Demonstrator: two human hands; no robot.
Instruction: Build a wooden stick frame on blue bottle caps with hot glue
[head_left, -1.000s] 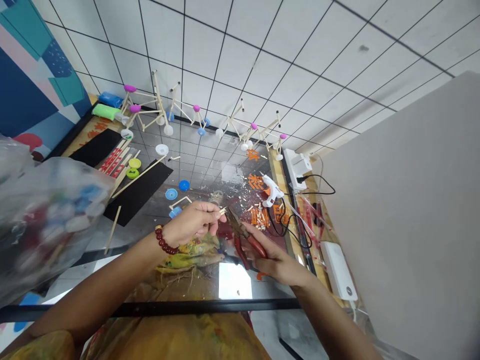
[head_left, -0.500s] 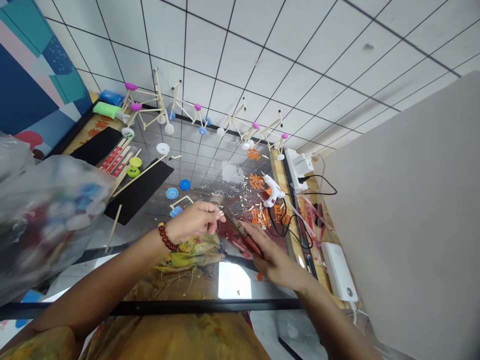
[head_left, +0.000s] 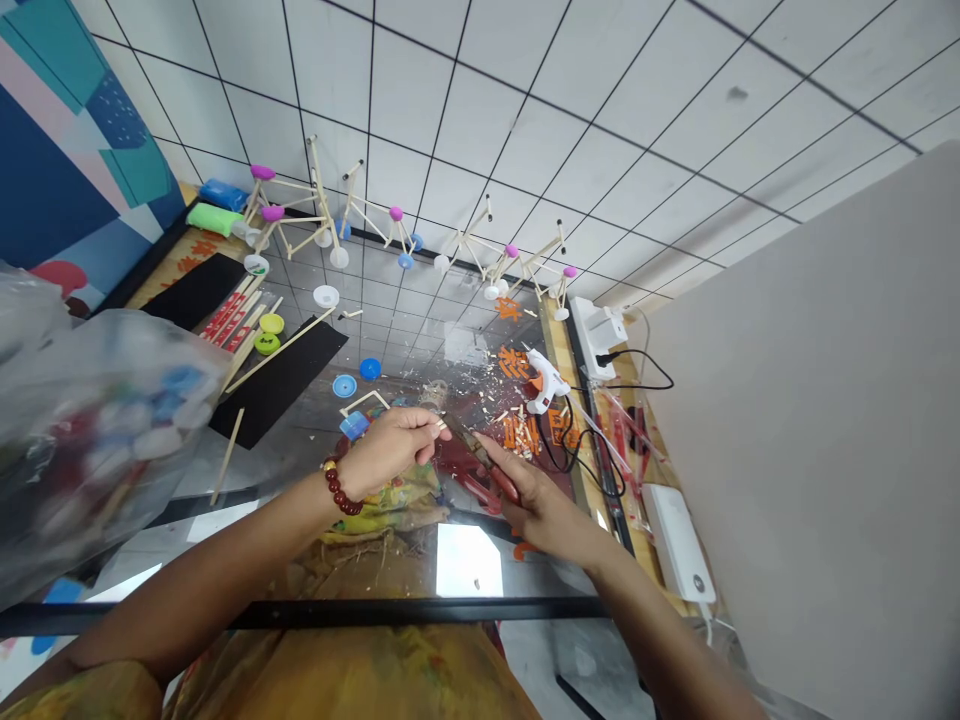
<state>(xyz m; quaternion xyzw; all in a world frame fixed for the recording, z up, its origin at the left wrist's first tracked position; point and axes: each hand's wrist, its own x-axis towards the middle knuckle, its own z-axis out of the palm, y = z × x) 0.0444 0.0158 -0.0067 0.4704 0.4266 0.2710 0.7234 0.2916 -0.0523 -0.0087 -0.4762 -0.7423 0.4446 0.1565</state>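
Note:
Between thumb and fingers, my left hand [head_left: 397, 445] pinches a short piece of wooden stick [head_left: 441, 425]. My right hand [head_left: 544, 505] is wrapped round the red handles of a pair of pliers [head_left: 480, 452]. The pliers' jaws are at the stick piece, close to my left fingertips; whether they bite on it I cannot tell. A small bent stick frame [head_left: 365, 400] with a blue bottle cap [head_left: 354, 427] lies just left of my left hand. Wood chips and short offcuts [head_left: 517, 430] are scattered beyond the pliers.
A white glue gun [head_left: 547, 382] with a black cord lies at the right, near a power strip [head_left: 596, 335]. Stick-and-cap models [head_left: 510, 252] stand along the back edge. At left are a plastic bag of caps [head_left: 142, 420], black card [head_left: 285, 385] and loose sticks [head_left: 229, 455].
Both hands have shifted only slightly; my left wrist has moved a little to the right. The pliers stay near the stick piece in my left fingers.

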